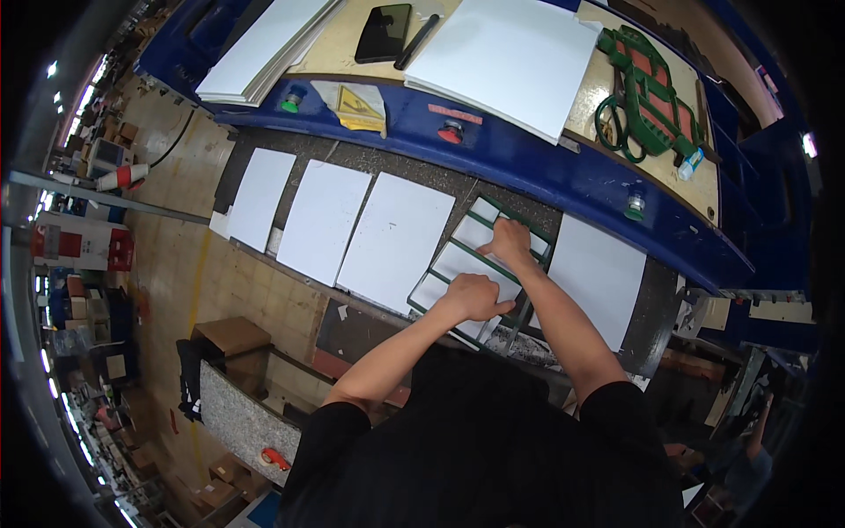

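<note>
A green frame with thin crossbars lies at a slant on the dark work surface, white sheet showing between its bars. My left hand is closed at its near part, knuckles up and thumb pointing right. Farther off, my right hand curls over the frame's far part, its thumb stretched left. The undersides of both hands are hidden, so their exact hold on the bars does not show. Left of the frame lie white sheets side by side; another white sheet lies to its right, beyond my right forearm.
A blue machine beam with a red button crosses behind. On the shelf above it are paper stacks, a phone, a black pen, a green ribbed tool and scissors. Another person is at lower right.
</note>
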`<state>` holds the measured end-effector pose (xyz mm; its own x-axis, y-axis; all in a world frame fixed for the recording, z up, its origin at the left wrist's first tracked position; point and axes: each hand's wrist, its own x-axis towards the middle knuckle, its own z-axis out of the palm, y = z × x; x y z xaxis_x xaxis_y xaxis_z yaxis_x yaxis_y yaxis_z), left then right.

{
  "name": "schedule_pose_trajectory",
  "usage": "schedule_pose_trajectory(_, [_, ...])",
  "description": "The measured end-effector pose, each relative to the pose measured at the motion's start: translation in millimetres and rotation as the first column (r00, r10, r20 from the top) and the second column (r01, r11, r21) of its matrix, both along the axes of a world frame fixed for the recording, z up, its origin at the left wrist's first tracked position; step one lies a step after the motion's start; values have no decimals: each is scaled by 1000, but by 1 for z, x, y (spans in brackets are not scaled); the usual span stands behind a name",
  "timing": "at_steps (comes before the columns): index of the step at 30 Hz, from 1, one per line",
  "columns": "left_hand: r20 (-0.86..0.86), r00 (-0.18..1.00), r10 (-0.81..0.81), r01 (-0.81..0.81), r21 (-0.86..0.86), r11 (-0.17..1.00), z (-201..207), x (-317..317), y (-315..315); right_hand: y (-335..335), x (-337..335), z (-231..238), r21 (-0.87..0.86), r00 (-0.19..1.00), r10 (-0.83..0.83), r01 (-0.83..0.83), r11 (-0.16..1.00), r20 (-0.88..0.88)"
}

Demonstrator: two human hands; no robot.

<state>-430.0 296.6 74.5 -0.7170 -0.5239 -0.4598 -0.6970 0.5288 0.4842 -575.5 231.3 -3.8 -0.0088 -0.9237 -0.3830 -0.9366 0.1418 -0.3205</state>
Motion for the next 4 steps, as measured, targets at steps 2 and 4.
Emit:
schedule_pose_trajectory(2, [6,1000,22,-22,-36,999,-2,3,3,-1,0,1,32,999,24,-23,999,-22])
schedule_pose_trajectory(4, [18,997,80,-77,-115,990,-5,7,13,-5,2,-4,23,996,-60,59,998,64])
